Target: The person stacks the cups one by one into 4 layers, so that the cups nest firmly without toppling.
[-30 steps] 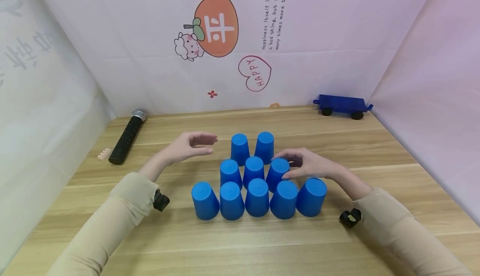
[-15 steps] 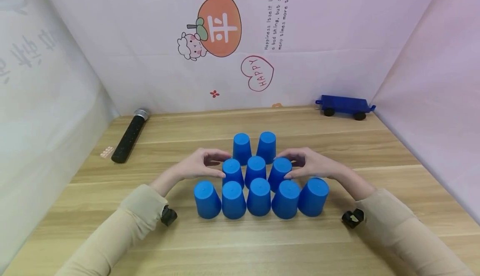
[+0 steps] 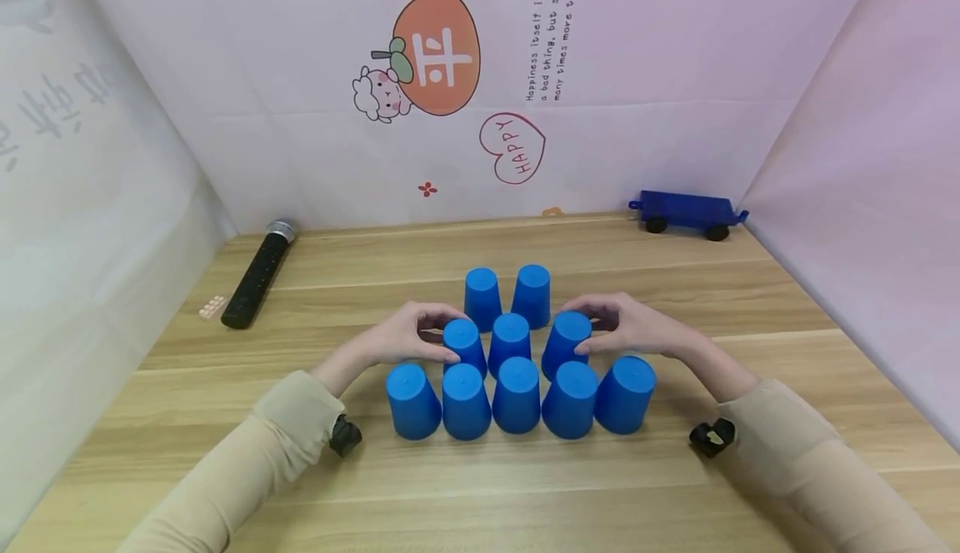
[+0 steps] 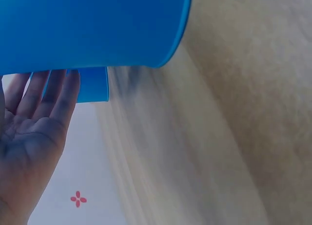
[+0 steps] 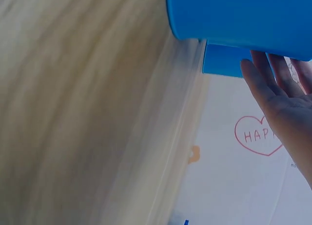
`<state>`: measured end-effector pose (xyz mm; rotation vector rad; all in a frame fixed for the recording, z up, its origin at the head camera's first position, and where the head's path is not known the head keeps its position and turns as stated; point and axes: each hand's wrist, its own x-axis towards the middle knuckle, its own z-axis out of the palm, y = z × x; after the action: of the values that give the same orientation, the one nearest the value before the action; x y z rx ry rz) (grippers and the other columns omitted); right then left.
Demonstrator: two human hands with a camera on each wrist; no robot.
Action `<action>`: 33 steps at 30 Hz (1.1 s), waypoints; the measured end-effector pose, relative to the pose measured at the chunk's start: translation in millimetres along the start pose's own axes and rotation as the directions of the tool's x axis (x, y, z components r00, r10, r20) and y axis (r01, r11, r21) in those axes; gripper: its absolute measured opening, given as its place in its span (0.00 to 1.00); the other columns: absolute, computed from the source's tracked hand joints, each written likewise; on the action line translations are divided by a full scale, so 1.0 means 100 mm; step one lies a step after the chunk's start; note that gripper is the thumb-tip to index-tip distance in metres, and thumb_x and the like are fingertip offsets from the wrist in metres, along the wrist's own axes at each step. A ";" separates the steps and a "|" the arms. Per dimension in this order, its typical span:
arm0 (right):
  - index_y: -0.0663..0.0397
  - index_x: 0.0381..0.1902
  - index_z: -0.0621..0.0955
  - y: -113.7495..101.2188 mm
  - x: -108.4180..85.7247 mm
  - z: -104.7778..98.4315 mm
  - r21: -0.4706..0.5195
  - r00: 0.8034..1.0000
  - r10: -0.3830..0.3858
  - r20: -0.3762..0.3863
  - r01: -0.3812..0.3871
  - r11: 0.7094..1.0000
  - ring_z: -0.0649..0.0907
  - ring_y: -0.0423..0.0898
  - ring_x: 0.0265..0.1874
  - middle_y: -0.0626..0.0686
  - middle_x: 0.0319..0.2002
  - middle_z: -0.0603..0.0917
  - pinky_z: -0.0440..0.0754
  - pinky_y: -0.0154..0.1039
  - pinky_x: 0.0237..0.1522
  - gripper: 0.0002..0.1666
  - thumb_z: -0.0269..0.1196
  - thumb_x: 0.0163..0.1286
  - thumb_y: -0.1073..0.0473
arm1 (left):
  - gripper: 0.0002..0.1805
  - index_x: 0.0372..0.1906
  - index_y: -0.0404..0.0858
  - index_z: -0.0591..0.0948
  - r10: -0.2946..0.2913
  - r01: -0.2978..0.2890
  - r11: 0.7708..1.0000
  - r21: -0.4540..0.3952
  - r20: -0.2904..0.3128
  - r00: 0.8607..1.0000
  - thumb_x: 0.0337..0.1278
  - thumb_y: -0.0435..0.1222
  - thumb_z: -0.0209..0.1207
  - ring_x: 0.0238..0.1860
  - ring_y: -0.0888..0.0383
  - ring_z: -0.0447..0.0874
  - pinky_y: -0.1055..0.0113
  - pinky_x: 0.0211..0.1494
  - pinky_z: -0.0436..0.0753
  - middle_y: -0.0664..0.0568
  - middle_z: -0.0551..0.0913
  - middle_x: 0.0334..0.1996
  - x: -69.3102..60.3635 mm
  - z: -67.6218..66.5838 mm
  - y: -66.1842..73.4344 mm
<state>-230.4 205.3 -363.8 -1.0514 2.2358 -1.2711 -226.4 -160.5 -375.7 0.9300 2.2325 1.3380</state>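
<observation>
Upside-down blue cups stand in three rows on the wooden table. In the middle row, my left hand (image 3: 411, 336) holds the left cup (image 3: 462, 344), thumb in front and fingers behind it. My right hand (image 3: 628, 324) grips the right cup (image 3: 566, 349) of the same row, a small gap from the middle cup (image 3: 511, 340). Both wrist views show the hands' fingers reaching behind a large blue cup wall. Farther back stand two cups, a left one (image 3: 482, 299) and a right one (image 3: 532, 296). Several cups form the front row, including a central one (image 3: 517, 394).
A black microphone (image 3: 258, 278) with a silver head lies at the left, beside a small pale pink studded piece (image 3: 212, 307). A blue toy wagon (image 3: 686, 213) stands at the back right. Printed white cloth (image 3: 300, 119) walls off the table's back and sides.
My left hand has come in from the left and taken hold of the middle row's left cup. My right hand has shifted its cup slightly to the right, away from the middle cup.
</observation>
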 end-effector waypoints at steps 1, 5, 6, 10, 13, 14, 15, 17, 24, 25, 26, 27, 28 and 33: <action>0.57 0.60 0.72 0.00 -0.01 -0.02 -0.009 1.000 0.005 -0.011 -0.006 1.000 0.81 0.40 0.51 0.56 0.54 0.80 0.79 0.35 0.54 0.26 0.63 0.64 0.62 | 0.27 0.57 0.40 0.75 -0.003 0.003 1.000 -0.003 -0.003 1.000 0.51 0.39 0.67 0.53 0.52 0.79 0.59 0.57 0.80 0.46 0.80 0.52 0.00 0.00 -0.01; 0.55 0.59 0.73 -0.01 -0.04 -0.09 -0.053 0.998 0.038 -0.058 -0.041 0.998 0.81 0.38 0.49 0.54 0.52 0.81 0.79 0.33 0.53 0.25 0.63 0.64 0.61 | 0.27 0.57 0.40 0.75 -0.004 0.004 1.000 -0.016 -0.013 1.000 0.51 0.39 0.67 0.53 0.51 0.79 0.58 0.56 0.81 0.45 0.80 0.52 0.00 0.01 -0.03; 0.55 0.59 0.73 0.00 -0.05 -0.12 -0.067 0.996 0.048 -0.072 -0.053 0.996 0.81 0.38 0.49 0.54 0.52 0.81 0.79 0.33 0.52 0.25 0.63 0.64 0.60 | 0.27 0.57 0.40 0.75 -0.006 0.006 1.000 -0.019 -0.016 1.000 0.51 0.39 0.67 0.53 0.51 0.78 0.58 0.56 0.81 0.45 0.80 0.52 0.00 0.01 -0.03; 0.56 0.60 0.73 0.03 -0.06 -0.23 -0.108 0.987 0.079 -0.138 -0.094 0.990 0.81 0.40 0.49 0.56 0.52 0.81 0.80 0.39 0.53 0.26 0.63 0.64 0.59 | 0.26 0.57 0.39 0.75 -0.010 0.009 1.000 -0.022 -0.023 1.000 0.51 0.39 0.67 0.54 0.51 0.78 0.58 0.57 0.80 0.45 0.80 0.52 0.01 0.01 -0.03; 0.56 0.61 0.72 0.06 -0.05 -0.31 -0.122 0.974 0.122 -0.191 -0.147 0.982 0.80 0.46 0.52 0.57 0.54 0.80 0.80 0.45 0.55 0.28 0.63 0.64 0.57 | 0.26 0.58 0.39 0.75 -0.014 0.014 1.000 -0.022 -0.025 1.000 0.51 0.39 0.67 0.54 0.51 0.79 0.58 0.57 0.80 0.45 0.80 0.52 0.01 0.02 -0.03; 0.55 0.62 0.71 0.08 -0.04 -0.34 -0.121 0.969 0.138 -0.205 -0.165 0.979 0.79 0.48 0.53 0.57 0.54 0.80 0.79 0.47 0.55 0.29 0.64 0.64 0.56 | 0.26 0.58 0.39 0.75 -0.016 0.015 1.000 -0.025 -0.027 1.000 0.51 0.38 0.67 0.53 0.51 0.79 0.58 0.57 0.80 0.45 0.80 0.52 0.00 0.02 -0.03; 0.55 0.62 0.71 0.09 -0.03 -0.36 -0.116 0.965 0.150 -0.215 -0.177 0.977 0.79 0.50 0.54 0.57 0.55 0.79 0.78 0.49 0.56 0.30 0.64 0.64 0.55 | 0.26 0.58 0.39 0.75 -0.020 0.020 1.000 -0.024 -0.030 0.999 0.51 0.39 0.67 0.53 0.51 0.79 0.58 0.57 0.80 0.45 0.80 0.52 0.00 0.02 -0.03; 0.55 0.63 0.70 0.12 0.02 -0.39 -0.108 0.958 0.171 -0.230 -0.200 0.974 0.77 0.53 0.57 0.58 0.56 0.78 0.76 0.52 0.58 0.31 0.64 0.64 0.54 | 0.26 0.57 0.39 0.75 -0.025 0.024 0.999 -0.027 -0.034 0.999 0.51 0.38 0.67 0.53 0.51 0.79 0.58 0.57 0.80 0.45 0.80 0.52 -0.02 0.03 -0.02; 0.55 0.64 0.69 0.21 0.16 -0.43 -0.094 0.947 0.215 -0.238 -0.243 0.966 0.75 0.57 0.59 0.60 0.58 0.76 0.74 0.57 0.59 0.34 0.64 0.63 0.51 | 0.27 0.58 0.41 0.75 -0.031 0.030 0.999 -0.023 -0.043 0.999 0.51 0.40 0.67 0.54 0.50 0.78 0.57 0.57 0.80 0.46 0.80 0.52 -0.04 0.04 -0.05; 0.54 0.64 0.69 0.22 0.18 -0.43 -0.095 0.946 0.219 -0.240 -0.247 0.964 0.75 0.57 0.59 0.60 0.58 0.76 0.74 0.56 0.59 0.34 0.64 0.63 0.50 | 0.27 0.58 0.41 0.75 -0.031 0.030 0.999 -0.024 -0.043 0.999 0.51 0.40 0.67 0.54 0.50 0.78 0.57 0.57 0.80 0.46 0.80 0.52 -0.04 0.04 -0.05; 0.54 0.64 0.69 0.23 0.19 -0.43 -0.093 0.945 0.221 -0.241 -0.250 0.964 0.75 0.57 0.59 0.60 0.58 0.77 0.74 0.56 0.59 0.34 0.64 0.63 0.50 | 0.27 0.58 0.41 0.75 -0.031 0.030 0.999 -0.024 -0.044 0.999 0.52 0.40 0.66 0.54 0.51 0.78 0.57 0.57 0.80 0.46 0.80 0.53 -0.04 0.04 -0.06; 0.54 0.64 0.69 0.24 0.20 -0.43 -0.091 0.945 0.222 -0.241 -0.250 0.964 0.75 0.56 0.58 0.59 0.58 0.77 0.74 0.56 0.59 0.34 0.64 0.63 0.50 | 0.27 0.58 0.41 0.75 -0.031 0.030 0.999 -0.025 -0.044 0.999 0.52 0.40 0.66 0.54 0.51 0.78 0.57 0.57 0.80 0.46 0.80 0.53 -0.04 0.05 -0.06; 0.54 0.64 0.69 0.25 0.21 -0.43 -0.089 0.945 0.222 -0.241 -0.249 0.964 0.75 0.56 0.58 0.59 0.58 0.77 0.74 0.56 0.59 0.34 0.64 0.63 0.50 | 0.27 0.58 0.41 0.75 -0.031 0.030 0.999 -0.026 -0.044 0.999 0.52 0.40 0.66 0.54 0.51 0.78 0.57 0.57 0.80 0.46 0.80 0.53 -0.04 0.05 -0.06; 0.55 0.64 0.69 0.26 0.26 -0.42 -0.088 0.951 0.203 -0.233 -0.228 0.970 0.76 0.57 0.57 0.60 0.57 0.77 0.75 0.56 0.58 0.33 0.64 0.63 0.52 | 0.27 0.58 0.41 0.75 -0.036 0.035 0.999 -0.027 -0.047 0.998 0.51 0.40 0.67 0.54 0.50 0.78 0.57 0.57 0.80 0.46 0.80 0.53 -0.03 0.04 -0.06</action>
<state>-284.7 218.1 -362.1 -0.7032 2.5369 -1.2307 -223.8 -162.1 -383.1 0.8539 2.2498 1.3838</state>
